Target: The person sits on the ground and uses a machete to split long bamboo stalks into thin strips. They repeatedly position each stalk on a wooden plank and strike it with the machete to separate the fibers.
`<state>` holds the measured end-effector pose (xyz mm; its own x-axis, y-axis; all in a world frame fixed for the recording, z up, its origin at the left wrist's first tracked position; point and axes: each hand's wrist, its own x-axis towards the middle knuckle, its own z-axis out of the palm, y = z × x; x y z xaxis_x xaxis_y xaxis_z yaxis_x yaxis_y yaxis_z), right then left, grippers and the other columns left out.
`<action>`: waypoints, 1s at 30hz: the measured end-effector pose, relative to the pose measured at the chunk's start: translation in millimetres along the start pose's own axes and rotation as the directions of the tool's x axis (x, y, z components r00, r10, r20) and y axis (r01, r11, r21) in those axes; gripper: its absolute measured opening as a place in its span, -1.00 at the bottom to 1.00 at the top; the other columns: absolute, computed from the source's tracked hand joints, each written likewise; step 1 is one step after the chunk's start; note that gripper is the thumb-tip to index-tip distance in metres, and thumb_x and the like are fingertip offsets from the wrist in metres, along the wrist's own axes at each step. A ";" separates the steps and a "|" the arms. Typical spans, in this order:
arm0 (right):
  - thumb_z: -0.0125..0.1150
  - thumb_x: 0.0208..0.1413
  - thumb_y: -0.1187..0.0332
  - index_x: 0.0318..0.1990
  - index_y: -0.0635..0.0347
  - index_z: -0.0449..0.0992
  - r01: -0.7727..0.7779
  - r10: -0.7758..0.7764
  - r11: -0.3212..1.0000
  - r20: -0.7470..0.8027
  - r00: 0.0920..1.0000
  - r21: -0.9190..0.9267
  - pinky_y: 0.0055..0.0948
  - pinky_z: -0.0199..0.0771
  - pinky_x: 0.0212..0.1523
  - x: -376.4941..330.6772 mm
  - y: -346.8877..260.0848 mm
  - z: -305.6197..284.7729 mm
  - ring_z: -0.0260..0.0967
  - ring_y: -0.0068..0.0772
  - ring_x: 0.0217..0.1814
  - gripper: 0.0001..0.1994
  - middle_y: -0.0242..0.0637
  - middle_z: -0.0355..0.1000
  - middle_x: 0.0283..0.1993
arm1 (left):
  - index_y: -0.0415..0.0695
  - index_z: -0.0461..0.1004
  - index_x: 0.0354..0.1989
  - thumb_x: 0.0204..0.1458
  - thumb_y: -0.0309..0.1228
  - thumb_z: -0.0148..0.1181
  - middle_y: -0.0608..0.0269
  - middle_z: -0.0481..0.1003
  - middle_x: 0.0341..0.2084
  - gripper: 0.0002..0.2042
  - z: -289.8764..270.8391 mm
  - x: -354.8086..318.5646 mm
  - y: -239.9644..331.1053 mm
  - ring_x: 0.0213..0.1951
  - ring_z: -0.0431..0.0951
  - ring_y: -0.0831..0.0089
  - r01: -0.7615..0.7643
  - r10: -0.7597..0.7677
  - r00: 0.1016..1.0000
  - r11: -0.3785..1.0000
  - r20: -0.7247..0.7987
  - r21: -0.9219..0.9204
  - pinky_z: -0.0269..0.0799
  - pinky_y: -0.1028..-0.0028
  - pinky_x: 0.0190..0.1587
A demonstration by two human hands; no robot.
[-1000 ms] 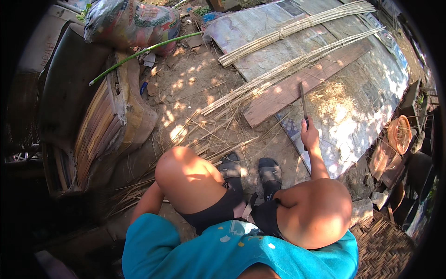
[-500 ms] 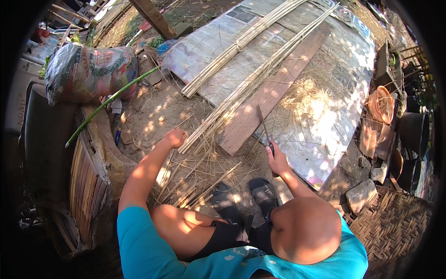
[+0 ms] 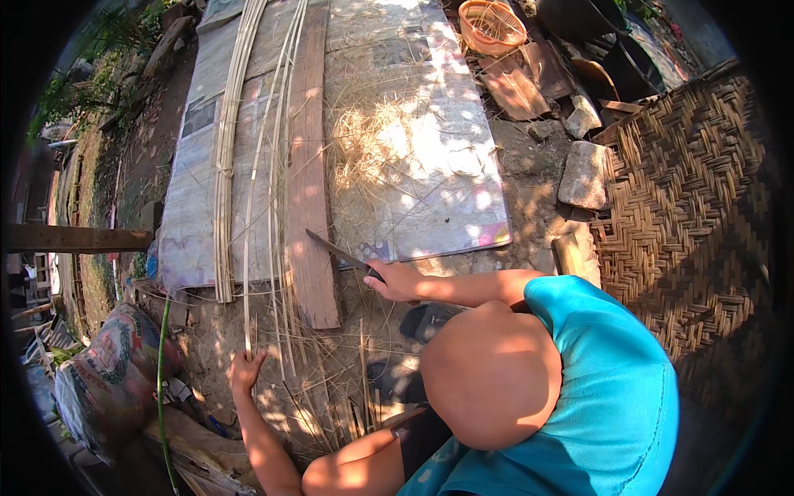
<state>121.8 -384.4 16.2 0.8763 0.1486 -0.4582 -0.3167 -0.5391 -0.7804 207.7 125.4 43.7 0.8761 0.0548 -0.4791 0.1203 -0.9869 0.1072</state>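
My left hand (image 3: 245, 372) is closed on the near end of a long, pale bamboo strip (image 3: 251, 248). That strip lies apart from the other loose strips (image 3: 279, 207), which run beside a brown wooden plank (image 3: 308, 165). My right hand (image 3: 399, 282) grips the dark handle of a knife (image 3: 335, 250). The blade points left, its tip over the plank's near part. Farther left lies a bundle of strips (image 3: 225, 165), tied around its middle.
Pale sheeting (image 3: 397, 50) lies under the strips and plank, with a heap of shavings (image 3: 368, 145) on it. At the back right are an orange basket (image 3: 494, 29) and a stone block (image 3: 585, 175). A woven mat (image 3: 686, 207) spreads at right; a stuffed sack (image 3: 116, 372) stands left.
My view has turned, so the plank and strips now run nearly straight ahead. My left hand has drawn one strip to the left of the others. The knife stays in my right hand.
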 end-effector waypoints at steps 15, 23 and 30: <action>0.13 0.32 -0.04 0.36 0.24 0.20 0.114 -0.115 0.993 -0.052 0.992 -0.025 0.09 0.48 0.11 17.2 21.8 16.2 0.50 0.40 0.05 -0.35 0.31 0.53 -0.01 | -0.19 0.45 -0.24 0.18 -0.34 0.38 0.24 0.32 -0.66 -0.77 -100.8 -81.3 76.4 -0.60 0.31 0.44 -0.167 -0.139 0.662 0.930 -0.736 -0.327 0.25 0.32 -0.51; 0.38 0.20 0.07 0.25 0.27 0.24 -0.005 0.012 0.938 -0.018 1.000 0.346 -0.23 0.57 -0.16 25.6 13.6 9.7 0.59 -0.18 -0.19 -0.36 -0.01 0.55 -0.18 | -0.16 0.54 -0.20 0.31 -0.15 0.24 0.41 0.38 -0.67 -0.72 -97.6 -48.9 122.9 -0.64 0.33 0.63 -0.082 -0.211 0.947 0.567 -0.242 -0.819 0.24 0.50 -0.56; 0.20 0.35 0.31 0.21 0.26 0.30 -0.004 -0.259 0.677 0.243 0.935 0.736 -0.41 0.55 -0.40 4.3 -44.9 -12.5 0.52 -0.46 -0.32 -0.61 -0.24 0.49 -0.26 | -0.10 0.48 -0.28 0.37 -0.06 0.09 0.41 0.42 -0.64 -0.65 -20.2 -16.4 175.6 -0.58 0.49 0.60 0.207 0.159 0.930 0.519 0.332 -0.829 0.41 0.54 -0.54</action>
<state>144.4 -370.0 54.6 0.8129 0.4800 -0.3299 -0.4850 0.2443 -0.8397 223.8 -45.8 88.0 0.6790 -0.1567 -0.7172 0.6307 -0.3755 0.6791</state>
